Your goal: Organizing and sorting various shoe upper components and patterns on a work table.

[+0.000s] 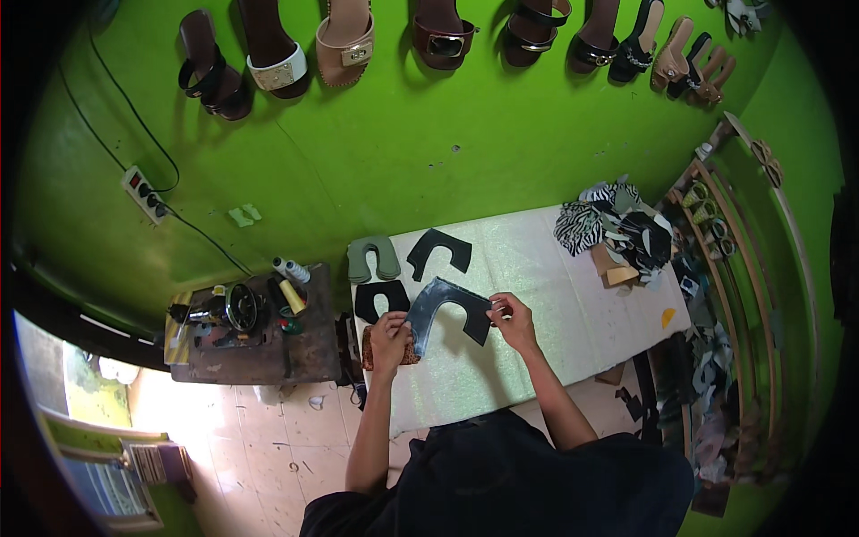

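Between my hands, above the white table (528, 268), I hold a dark U-shaped shoe upper piece (450, 306) with a bluish sheen on its left part. My left hand (391, 342) is closed on its lower left end. With thumb and fingers together, my right hand (510, 320) pinches its right edge. Behind it lies a black curved upper piece (440, 252). Grey-green U-shaped pieces (373, 258) rest at the table's far left corner, with a black U-shaped piece (380, 299) just nearer. A brown patterned piece (369, 351) is partly hidden by my left hand.
A sewing machine (240, 309) and thread cones (291, 271) stand on a dark side table (304, 353) at left. Scraps (617, 228) are heaped at the table's far right. Sandals (443, 40) line the green wall; a wooden rack (729, 304) stands right. A power strip (143, 194) hangs left.
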A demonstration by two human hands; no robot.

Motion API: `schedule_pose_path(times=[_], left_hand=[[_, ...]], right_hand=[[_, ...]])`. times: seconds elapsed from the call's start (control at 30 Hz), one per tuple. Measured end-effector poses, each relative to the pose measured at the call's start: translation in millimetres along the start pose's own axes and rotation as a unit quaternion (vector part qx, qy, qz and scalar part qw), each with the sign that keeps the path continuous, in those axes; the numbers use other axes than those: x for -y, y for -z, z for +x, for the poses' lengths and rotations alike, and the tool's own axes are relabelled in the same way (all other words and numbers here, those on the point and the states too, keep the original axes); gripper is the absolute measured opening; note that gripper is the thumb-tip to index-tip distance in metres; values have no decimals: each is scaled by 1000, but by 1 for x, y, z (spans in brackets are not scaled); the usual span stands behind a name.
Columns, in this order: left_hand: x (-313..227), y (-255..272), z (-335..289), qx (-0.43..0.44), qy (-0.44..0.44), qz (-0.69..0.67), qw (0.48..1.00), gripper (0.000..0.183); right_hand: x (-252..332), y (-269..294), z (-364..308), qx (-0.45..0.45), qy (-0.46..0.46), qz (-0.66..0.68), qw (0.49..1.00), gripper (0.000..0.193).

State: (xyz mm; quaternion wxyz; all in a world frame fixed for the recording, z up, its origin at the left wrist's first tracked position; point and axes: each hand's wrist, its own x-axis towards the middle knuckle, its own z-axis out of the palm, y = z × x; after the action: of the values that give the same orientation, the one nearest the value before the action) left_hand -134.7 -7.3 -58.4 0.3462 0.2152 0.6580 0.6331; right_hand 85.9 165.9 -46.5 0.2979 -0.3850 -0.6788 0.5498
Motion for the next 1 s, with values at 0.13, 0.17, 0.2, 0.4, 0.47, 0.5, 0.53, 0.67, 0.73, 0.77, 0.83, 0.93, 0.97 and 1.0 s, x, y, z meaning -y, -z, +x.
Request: schedule_pose_path(times=[0.13, 0.17, 0.2, 0.4, 0.47, 0.5, 0.53, 0.67, 0.73, 0.77, 0.83, 0.93, 0.97, 1.0], left_hand=[[8, 13, 13, 29, -4, 28, 999, 21], [9, 14, 17, 32, -2, 27, 999, 21], [10, 15, 19, 36, 13, 20, 999, 22], [11, 14, 43, 50, 34, 3, 998, 22], [14, 15, 55, 46, 25, 14, 999, 21], [15, 15, 61, 45, 13, 24, 999, 20], [14, 13, 66, 36, 15, 38, 999, 20], [18, 7, 97, 6, -12, 77, 997, 21], [23, 1, 118, 0, -31, 119, 992, 21], [25, -2, 127, -5, -50, 159, 986, 21], [26, -10, 146, -21, -69, 188, 979, 19], [23, -24, 171, -44, -77, 201, 976, 18], [24, -30, 177, -43, -78, 201, 975, 18], [23, -36, 181, -47, -84, 215, 972, 18]], right_hand=[[3, -15, -7, -34, -23, -27, 999, 28], [1, -16, -6, -40, -18, -31, 999, 28], [-2, -19, -6, -46, -20, -32, 998, 28], [-7, -26, 12, -60, -5, -78, 995, 31], [-5, -29, 24, -60, 13, -94, 994, 30], [-4, -32, 30, -58, 13, -93, 994, 30], [-5, -33, 36, -52, 8, -103, 993, 30], [-7, -34, 68, -38, -2, -106, 994, 31], [-11, -34, 86, -34, -12, -107, 994, 32], [-14, -34, 97, -41, -1, -100, 994, 33], [-18, -34, 117, -46, 8, -91, 995, 34], [-24, -35, 146, -63, 6, -95, 993, 36], [-29, -33, 153, -65, 7, -94, 993, 36], [-35, -32, 157, -73, 7, -91, 993, 36]])
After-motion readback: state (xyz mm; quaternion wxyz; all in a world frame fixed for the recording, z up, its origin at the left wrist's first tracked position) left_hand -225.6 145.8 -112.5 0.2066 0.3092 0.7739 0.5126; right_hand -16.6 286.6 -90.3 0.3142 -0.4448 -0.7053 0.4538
